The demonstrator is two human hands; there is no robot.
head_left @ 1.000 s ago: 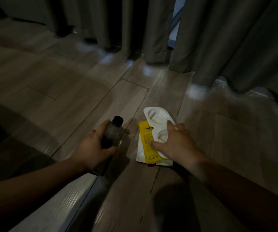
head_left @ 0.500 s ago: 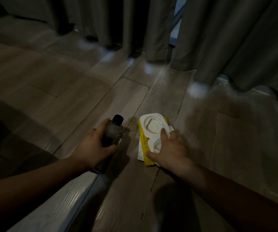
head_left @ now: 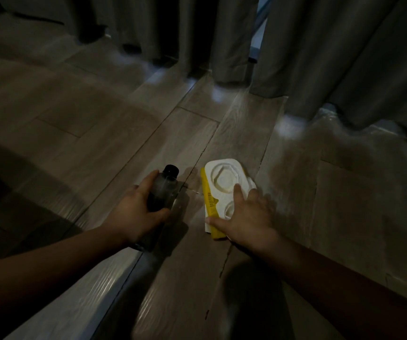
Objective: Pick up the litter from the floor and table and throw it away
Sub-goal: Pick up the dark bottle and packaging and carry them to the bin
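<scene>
On the plank floor [head_left: 94, 148], the left hand [head_left: 136, 214] has its fingers and thumb curled round one dark clear bottle [head_left: 162, 195], gripping its body below the black cap. The bottle's long axis runs from lower left to upper right, with the cap pointing away towards the curtains [head_left: 320, 57]. Just to its right, apart from it, one yellow packet [head_left: 208, 201] lies on the floor, its length running away from the person. One white moulded tray [head_left: 223, 179] with two round hollows lies on top of the packet with its long axis along the same line. The right hand [head_left: 249, 218] is spread wide over the near half of the tray. Its thumb reaches straight out to the packet's near left end and its index finger lies straight on the tray between the hollows. The outer fingers blur at the tray's right edge, so I cannot tell whether they hook under it or only rest there.
</scene>
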